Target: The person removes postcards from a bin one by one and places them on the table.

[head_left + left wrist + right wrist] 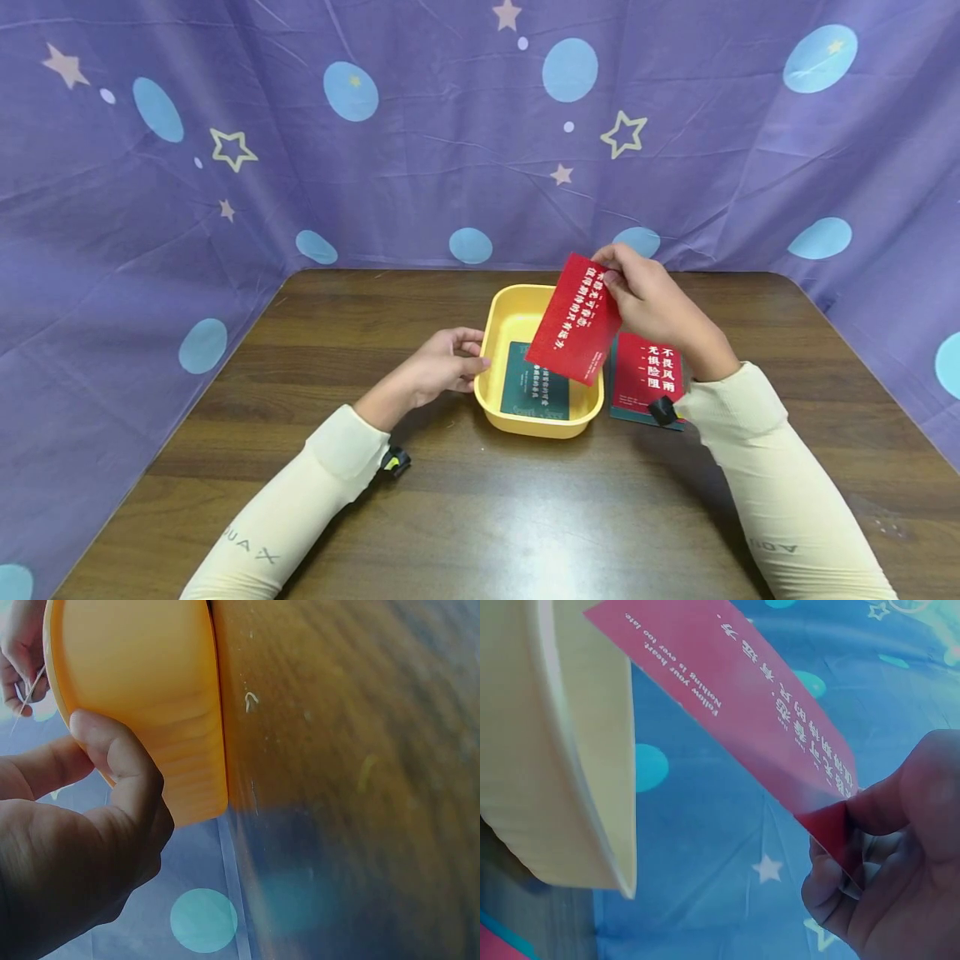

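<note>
A yellow plastic tub [487,333] stands on the table with a dark green printed card [517,392] lying flat in it. My left hand [442,365] pinches the tub's left rim between thumb and finger; the left wrist view shows this rim grip on the tub [165,727] up close. Above the tub's right side, my right hand [645,296] holds a red card [573,321] with white writing by its upper corner. In the right wrist view the red card [727,705] hangs tilted between thumb and fingers, clear of the tub wall [607,772].
Right of the tub lies a small stack with a red card [648,375] on top and a green edge beneath, partly under my right wrist. The brown wooden table [322,308] meets a purple curtain [420,183] with stars and blue dots behind.
</note>
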{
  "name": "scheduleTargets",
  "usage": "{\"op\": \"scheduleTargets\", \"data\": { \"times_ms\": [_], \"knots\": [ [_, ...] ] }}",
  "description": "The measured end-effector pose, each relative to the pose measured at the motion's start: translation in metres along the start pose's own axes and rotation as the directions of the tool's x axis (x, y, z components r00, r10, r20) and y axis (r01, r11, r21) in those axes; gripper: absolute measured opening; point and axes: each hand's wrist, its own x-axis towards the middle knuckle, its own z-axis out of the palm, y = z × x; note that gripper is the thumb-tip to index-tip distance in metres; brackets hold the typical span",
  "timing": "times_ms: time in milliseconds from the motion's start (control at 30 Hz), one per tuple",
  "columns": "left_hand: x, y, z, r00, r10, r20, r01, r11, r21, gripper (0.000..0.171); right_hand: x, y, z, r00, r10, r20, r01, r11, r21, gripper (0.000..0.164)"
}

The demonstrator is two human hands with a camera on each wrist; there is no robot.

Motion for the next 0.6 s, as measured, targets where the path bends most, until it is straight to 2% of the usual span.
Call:
{"op": "scheduleTargets", "data": {
  "times_ms": [200, 367, 600],
  "knots": [
    [0.000, 0.000, 0.000, 1.000, 0.002, 0.004, -0.002, 1.000, 0.005, 0.055, -0.004, 0.009, -0.019, 0.999, 0.037, -0.030, -0.038, 0.999, -0.033, 0.018],
    [0.001, -0.001, 0.000, 1.000, 0.004, 0.004, -0.004, 1.000, 0.005, 0.055, -0.006, 0.020, -0.030, 0.993, 0.117, -0.024, -0.118, 0.990, -0.082, 0.019],
    [0.000, -0.001, -0.001, 1.000, -0.001, 0.002, 0.001, 1.000, 0.004, 0.055, -0.011, 0.032, -0.045, 0.981, 0.195, -0.005, -0.195, 0.979, -0.058, 0.021]
  ]
}}
